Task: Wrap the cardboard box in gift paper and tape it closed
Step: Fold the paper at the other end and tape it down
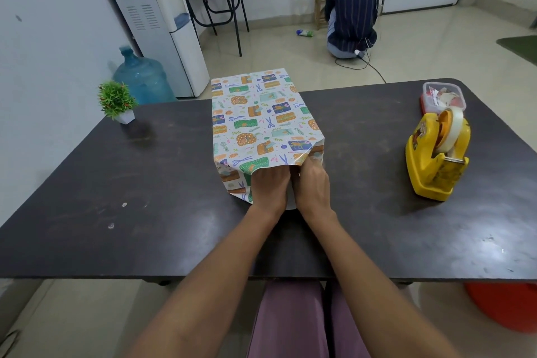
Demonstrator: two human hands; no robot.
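One dark table (87, 183) takes up most of the view, with its near corners cut off at the frame edges. The cardboard box itself can't be seen at all, it's fully covered by the gift paper (255, 122), which stretches straight away from the hands and hangs past the far table edge. Both hands sit side by side at the paper's near end, the loose flap spilling down around them. The left hand (268, 187) lies on the flap with its fingertips tucked under the paper fold, so I can't tell if it's pressing or pinching. The right hand (312, 186) is just beside it, fingers curled in on the paper's corner fold, looks like it's holding it.

Off to the right of the hands, well apart: one yellow tape dispenser (436, 160), and beyond it one clear plastic tub (443, 96), contents too jumbled to make out. Far left of the hands, one small potted plant (117, 102).
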